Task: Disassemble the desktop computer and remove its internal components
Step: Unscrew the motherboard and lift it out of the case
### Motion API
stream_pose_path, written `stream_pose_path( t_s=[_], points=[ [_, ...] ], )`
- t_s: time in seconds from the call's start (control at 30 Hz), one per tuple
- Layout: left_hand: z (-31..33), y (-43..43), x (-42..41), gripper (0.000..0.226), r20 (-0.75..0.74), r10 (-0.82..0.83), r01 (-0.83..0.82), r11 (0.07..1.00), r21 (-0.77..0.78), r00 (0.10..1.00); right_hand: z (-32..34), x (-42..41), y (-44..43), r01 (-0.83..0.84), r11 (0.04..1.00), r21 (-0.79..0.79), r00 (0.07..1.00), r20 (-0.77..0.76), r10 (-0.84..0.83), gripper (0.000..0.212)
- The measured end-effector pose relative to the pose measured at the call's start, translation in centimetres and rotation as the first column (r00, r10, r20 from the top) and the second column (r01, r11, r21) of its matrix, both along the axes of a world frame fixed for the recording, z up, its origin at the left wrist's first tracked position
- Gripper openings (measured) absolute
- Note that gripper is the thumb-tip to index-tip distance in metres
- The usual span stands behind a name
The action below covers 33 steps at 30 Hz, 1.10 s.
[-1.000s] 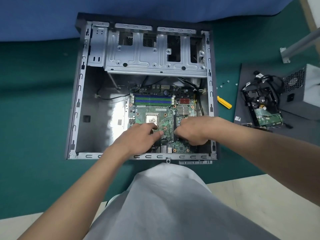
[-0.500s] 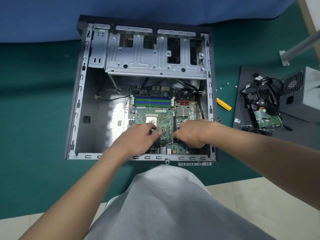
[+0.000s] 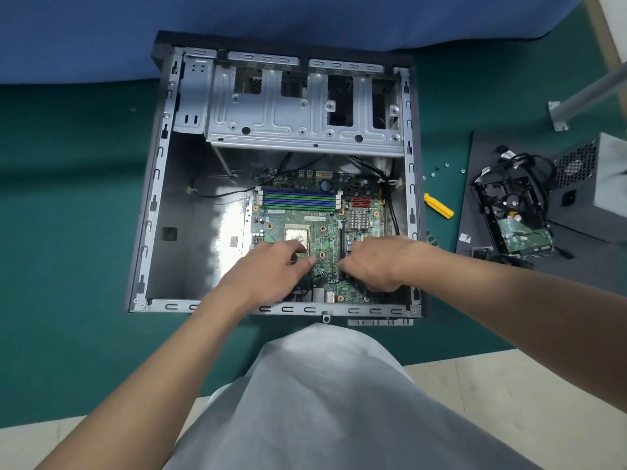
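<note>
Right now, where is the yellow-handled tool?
In the head view, the yellow-handled tool lies on the green mat, just right of the open case, between it and the dark side panel.

Wearing a pale grey garment (image 3: 332, 401), smooth and unmarked, bulging up from the bottom edge of view. Showing both forearms bare, no sleeves reaching them. Showing left hand (image 3: 271, 269) and right hand (image 3: 376, 262) bare, ungloved; no rings or watch showing.
</note>
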<state>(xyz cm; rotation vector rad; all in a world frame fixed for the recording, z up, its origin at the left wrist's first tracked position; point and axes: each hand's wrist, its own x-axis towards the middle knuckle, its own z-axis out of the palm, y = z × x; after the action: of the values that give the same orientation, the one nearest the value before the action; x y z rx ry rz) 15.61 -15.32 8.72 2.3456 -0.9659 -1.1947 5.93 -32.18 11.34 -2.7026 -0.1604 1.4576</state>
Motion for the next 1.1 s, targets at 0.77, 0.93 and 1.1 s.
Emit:
stream_pose_path(
  t_s=[0.77,0.93,1.1],
  points=[
    [-2.7,-7.1,-0.6,0.023,-0.021,-0.594,0.593,0.804,-0.028,0.804,0.2,-0.9,1.3,-0.188,0.954,-0.235,0.979,-0.119,0.164,0.010],
    [-4.9,-7.5,-2.2,0.032,0.188,-0.708,0.727,0.685,-0.055,0.681,-0.1,-0.8,1.7,0.029,0.980,-0.195,0.982,-0.180,-0.065,0.021],
    [-6.7,-8.5,-3.1,0.012,0.173,-0.700,0.720,0.685,-0.111,0.693,-0.6,-0.8,1.8,0.247,0.939,-0.238,0.928,-0.221,-0.300,0.036]
  ],
)
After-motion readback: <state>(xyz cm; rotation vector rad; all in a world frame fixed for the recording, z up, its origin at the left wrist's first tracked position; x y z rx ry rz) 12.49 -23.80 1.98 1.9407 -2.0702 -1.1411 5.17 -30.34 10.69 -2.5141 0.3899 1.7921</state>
